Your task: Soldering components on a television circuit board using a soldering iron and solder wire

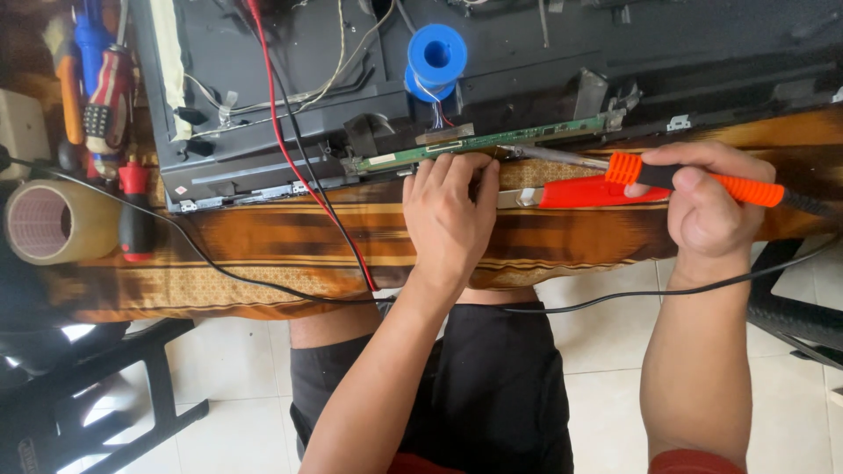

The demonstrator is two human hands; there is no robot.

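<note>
My right hand [702, 206] grips the orange handle of a soldering iron [694, 180]; its metal tip reaches left to a long green circuit board strip [492, 142] at the edge of a black flat panel [290, 96]. My left hand [448, 211] rests fingers-down on the board's edge beside the tip, fingers bunched as if pinching something too small to make out. A red-handled tool [597, 193] lies on the patterned cloth just under the iron.
A blue solder spool [436, 57] sits on the panel. Red and black wires [303, 167] cross the brown patterned cloth [263, 246]. A tape roll [53, 221] and several screwdrivers [105, 105] lie at left. Black stands are on the tiled floor.
</note>
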